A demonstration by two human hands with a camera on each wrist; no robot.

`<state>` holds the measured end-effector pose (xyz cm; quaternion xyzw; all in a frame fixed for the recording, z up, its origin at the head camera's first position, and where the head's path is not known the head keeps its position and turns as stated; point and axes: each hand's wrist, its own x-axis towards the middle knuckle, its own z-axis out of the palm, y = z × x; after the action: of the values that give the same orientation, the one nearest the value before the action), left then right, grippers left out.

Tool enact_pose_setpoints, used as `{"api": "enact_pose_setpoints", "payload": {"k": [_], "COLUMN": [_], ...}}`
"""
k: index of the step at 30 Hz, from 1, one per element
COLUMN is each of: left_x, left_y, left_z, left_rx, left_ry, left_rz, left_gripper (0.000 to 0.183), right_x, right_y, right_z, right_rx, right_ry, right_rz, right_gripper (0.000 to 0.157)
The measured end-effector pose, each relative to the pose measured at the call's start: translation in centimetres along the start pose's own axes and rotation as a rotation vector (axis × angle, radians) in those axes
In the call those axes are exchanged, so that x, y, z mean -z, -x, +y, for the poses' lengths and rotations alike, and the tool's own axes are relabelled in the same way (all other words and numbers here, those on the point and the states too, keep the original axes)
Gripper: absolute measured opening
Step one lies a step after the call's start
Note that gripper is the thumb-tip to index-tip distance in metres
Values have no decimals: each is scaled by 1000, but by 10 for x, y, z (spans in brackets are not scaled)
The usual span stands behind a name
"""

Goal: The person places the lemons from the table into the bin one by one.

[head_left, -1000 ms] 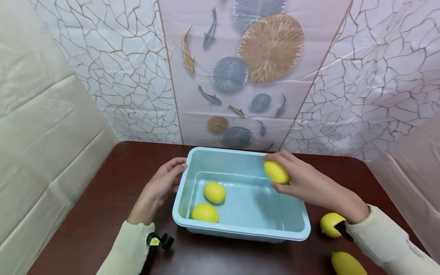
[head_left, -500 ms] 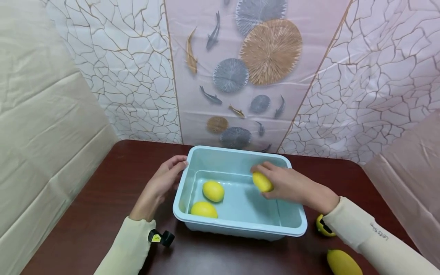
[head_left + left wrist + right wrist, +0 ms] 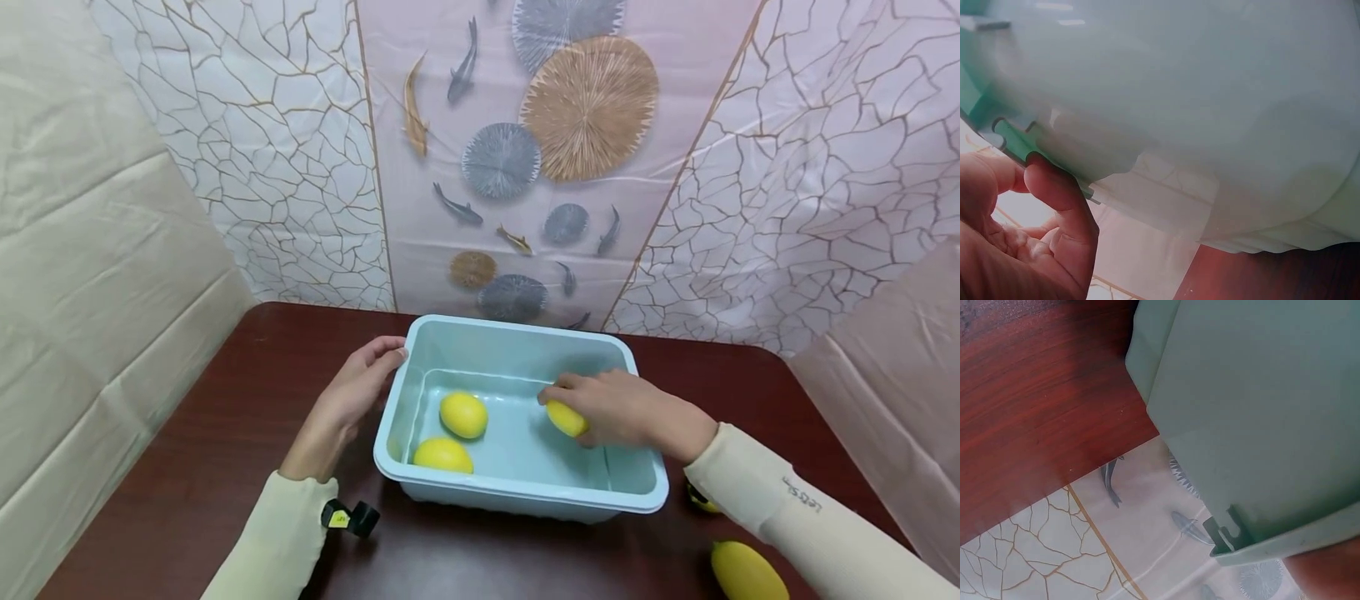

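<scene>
A dark red-brown table (image 3: 180,450) with rounded far corners runs back to a patterned backdrop (image 3: 427,275). The backdrop's pink middle panel carries printed round shapes, among them a large brown disc (image 3: 592,108) overlapping a grey one (image 3: 562,29) above it, with another grey disc (image 3: 501,160) to its left. Grey fish and gold fish are scattered around them. Thin brown lines divide this panel from white crackle-patterned panels on either side. A creased cream sheet (image 3: 97,308) lines the left side, and a pale pinkish sheet (image 3: 885,392) the right.
</scene>
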<state>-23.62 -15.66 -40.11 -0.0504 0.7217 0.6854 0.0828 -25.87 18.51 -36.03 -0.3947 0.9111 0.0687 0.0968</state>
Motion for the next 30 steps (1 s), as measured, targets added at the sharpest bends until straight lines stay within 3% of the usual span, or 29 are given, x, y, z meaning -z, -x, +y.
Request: {"api": "enact_pose_setpoints", "payload": {"k": [7, 11, 22, 30], "left_x": [2, 1, 9, 3], "left_y": [0, 1, 0, -3], "left_z": [1, -1, 5, 1], "left_rx": [10, 14, -26, -2], "left_ry": [-14, -3, -34, -29], "left_rz": [6, -12, -22, -41], "left_gripper": [39, 38, 41, 40], "right_x": [3, 0, 3, 0], "right_y": [-5, -5, -10, -4], "right_z": [0, 0, 4, 5], "right_rx": [22, 61, 151, 137], "right_ry": [33, 64, 116, 71], "right_rz": [-123, -153, -105, -108], "right_gripper": [57, 57, 50, 42]}}
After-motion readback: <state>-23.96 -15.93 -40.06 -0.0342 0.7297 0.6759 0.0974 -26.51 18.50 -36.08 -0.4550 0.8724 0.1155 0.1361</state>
